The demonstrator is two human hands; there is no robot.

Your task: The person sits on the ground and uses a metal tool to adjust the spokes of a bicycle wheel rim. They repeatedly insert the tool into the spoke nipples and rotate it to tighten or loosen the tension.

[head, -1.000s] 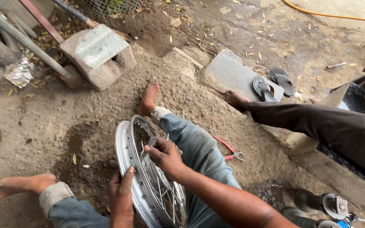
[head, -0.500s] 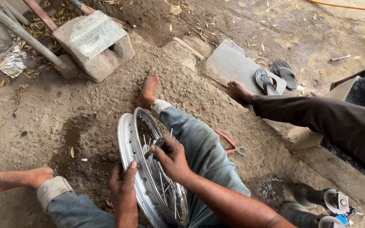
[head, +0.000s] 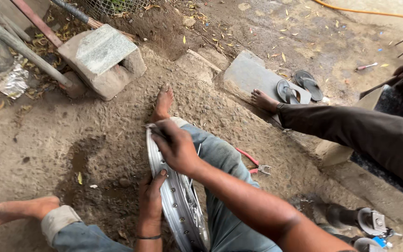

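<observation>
A spoked metal wheel rim [head: 176, 205] is held upright on edge on bare, sandy ground, propped between the outstretched legs of a seated, barefoot person in jeans. At left, a concrete block [head: 100, 60] and a crumpled sheet of foil [head: 11, 81] are seen among leaf litter. The lower flank of the rim is braced by the left hand [head: 150, 203], its fingers spread flat and pressed against the metal rather than curled round it. The top of the rim is gripped by the right hand [head: 176, 147], the fingers clenched over the edge; whether a small tool is enclosed in that fist cannot be told. The work appears to be at the stage of turning or truing the rim, spoke by spoke, and a firm brace from the lower hand would be called for as the rim is rotated to the next section. To the right, red-handled pliers [head: 253, 163] are left lying in the sand just beside the knee. Farther right, a second person's dark-trousered leg [head: 350, 135] is stretched across the frame, the bare foot set on a stone slab [head: 253, 74] near a pair of sandals [head: 300, 86].
</observation>
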